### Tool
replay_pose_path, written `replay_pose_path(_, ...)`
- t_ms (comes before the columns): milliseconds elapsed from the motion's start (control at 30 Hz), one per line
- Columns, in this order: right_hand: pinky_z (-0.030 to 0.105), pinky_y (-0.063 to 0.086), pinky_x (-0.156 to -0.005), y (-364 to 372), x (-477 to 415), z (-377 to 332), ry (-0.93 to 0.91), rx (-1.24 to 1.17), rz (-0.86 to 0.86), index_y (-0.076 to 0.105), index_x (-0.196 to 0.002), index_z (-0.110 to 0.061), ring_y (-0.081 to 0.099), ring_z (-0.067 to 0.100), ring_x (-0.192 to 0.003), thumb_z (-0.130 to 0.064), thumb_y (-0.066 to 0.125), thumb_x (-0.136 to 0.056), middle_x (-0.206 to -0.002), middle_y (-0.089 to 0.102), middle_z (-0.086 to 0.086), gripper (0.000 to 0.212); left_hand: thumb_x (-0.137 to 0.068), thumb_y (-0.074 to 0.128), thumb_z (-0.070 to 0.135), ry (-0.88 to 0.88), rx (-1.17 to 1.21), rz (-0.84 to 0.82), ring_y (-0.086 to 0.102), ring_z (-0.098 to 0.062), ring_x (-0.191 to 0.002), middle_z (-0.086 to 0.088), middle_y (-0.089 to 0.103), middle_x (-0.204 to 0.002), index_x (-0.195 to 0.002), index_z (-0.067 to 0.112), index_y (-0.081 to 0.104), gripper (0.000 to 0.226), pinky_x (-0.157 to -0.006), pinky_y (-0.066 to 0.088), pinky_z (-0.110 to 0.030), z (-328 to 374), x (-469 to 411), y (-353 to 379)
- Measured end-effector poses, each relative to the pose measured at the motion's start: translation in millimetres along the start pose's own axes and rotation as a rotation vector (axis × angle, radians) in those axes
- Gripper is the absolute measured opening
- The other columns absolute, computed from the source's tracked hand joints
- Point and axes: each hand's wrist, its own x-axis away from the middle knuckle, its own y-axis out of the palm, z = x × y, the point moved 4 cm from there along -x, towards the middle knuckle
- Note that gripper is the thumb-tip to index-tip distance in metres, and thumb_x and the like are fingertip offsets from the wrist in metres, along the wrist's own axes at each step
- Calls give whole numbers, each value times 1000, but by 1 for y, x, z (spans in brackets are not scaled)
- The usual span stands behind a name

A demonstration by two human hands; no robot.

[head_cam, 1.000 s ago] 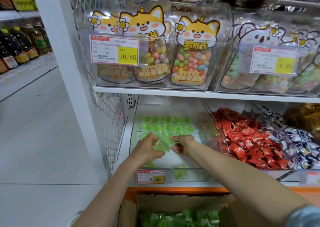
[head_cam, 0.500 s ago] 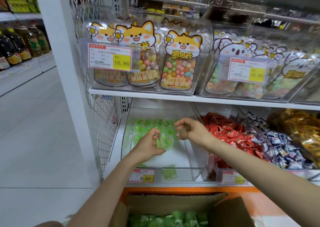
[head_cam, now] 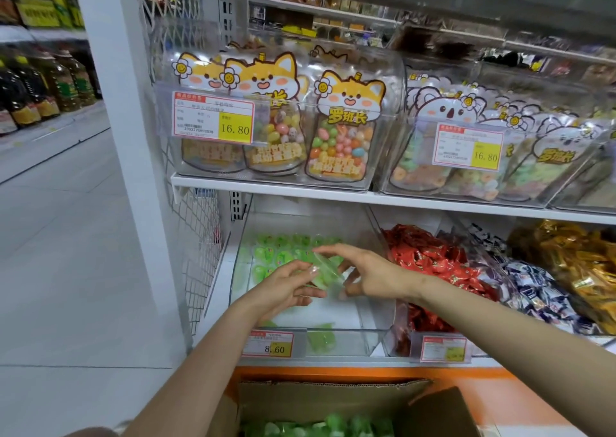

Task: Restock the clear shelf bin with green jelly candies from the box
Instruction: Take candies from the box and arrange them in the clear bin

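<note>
Supermarket shelf [head_cam: 333, 362]: my left hand [head_cam: 286, 286] and right hand [head_cam: 373, 276] pinch one green jelly candy [head_cam: 321, 271] over the clear shelf bin [head_cam: 350, 343]; placing step, so next I lay it down, then go back to the box [head_cam: 333, 400].

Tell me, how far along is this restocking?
Done: green jelly candies cover only the back of the clear plastic shelf bin; its front is mostly bare. In hand: left hand and right hand pinch one green candy above it. Left: the brown cardboard box holds plenty more.

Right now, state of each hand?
Left hand: holding a green jelly candy over the clear bin.
Right hand: fingers against the same candy; grip cannot be told.
</note>
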Motion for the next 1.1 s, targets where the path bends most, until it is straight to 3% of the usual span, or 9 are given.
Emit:
replay_pose_path(100,26,52,-81,0,-3,-1,-4,-3,30,33,-142,-29,55,17,-98,-2,75,-74,-131,43,-5,84,-99,40,28,-28,58,-14,60,-12,-73,-9,64,-90,-106,12,53,21,-63,44,-21,-2,-3,-2)
replay_pose_path(233,25,49,-82,-4,-5,-5,-66,-21,100,35,-135,-38,56,16,-88,-15,80,-71,-118,51,1,82,-99,38,34,-55,78,-4,55,-12,-65,-10,62,-79,-111,8,47,30,-60,45,-23,-5,-10,-4)
replay_pose_path(367,25,46,-82,-9,-7,-2,-46,29,135,46,-130,-22,56,12,-83,-20,82,-69,-102,54,-3,70,-99,36,37,-55,-2,-19,57,-11,-67,-10,65,-86,-109,8,53,36,-60,45,-21,-5,-14,0)
replay_pose_path(533,30,47,-83,-26,-12,17,127,328,171,46,-128,-21,59,19,-95,-42,80,-67,-106,62,1,73,-88,55,48,-60,-699,101,57,-14,-89,-7,61,-111,-108,17,48,37,-73,44,-27,-19,-23,-12)
replay_pose_path(633,25,40,-77,-26,-19,28,224,475,84,44,-130,-21,58,22,-101,-55,74,-69,-110,62,3,76,-78,63,57,-222,-1055,-27,53,-17,-106,-2,55,-121,-116,19,50,55,-82,41,-27,-35,-25,-8)
replay_pose_path(733,24,38,-82,-12,-30,36,280,590,-13,48,-128,-20,55,26,-111,-58,71,-69,-120,61,6,73,-81,61,56,-321,-1219,-135,45,-9,-73,7,44,-82,-80,28,47,31,-61,29,-23,-43,-32,-1)
replay_pose_path(833,30,42,-94,-1,-40,42,320,701,-75,51,-129,-22,51,26,-118,-58,71,-70,-126,59,5,72,-81,62,54,-354,-1282,-171,42,-15,-72,6,41,-75,-70,24,43,37,-59,29,-25,-49,-40,1)
replay_pose_path(933,31,48,-87,-1,-49,46,362,724,-86,59,-118,-19,59,26,-111,-51,72,-73,-118,64,6,57,-81,64,50,-385,-1198,-243,51,-18,-77,-3,57,-87,-83,17,60,33,-71,36,-29,-57,-45,4)
replay_pose_path(1100,31,49,-85,9,-62,48,408,673,-89,62,-113,-15,60,26,-109,-48,74,-72,-116,65,8,54,-77,67,46,-375,-1188,-215,45,-19,-76,-4,52,-83,-77,17,60,30,-66,33,-31,-56,-45,-1)
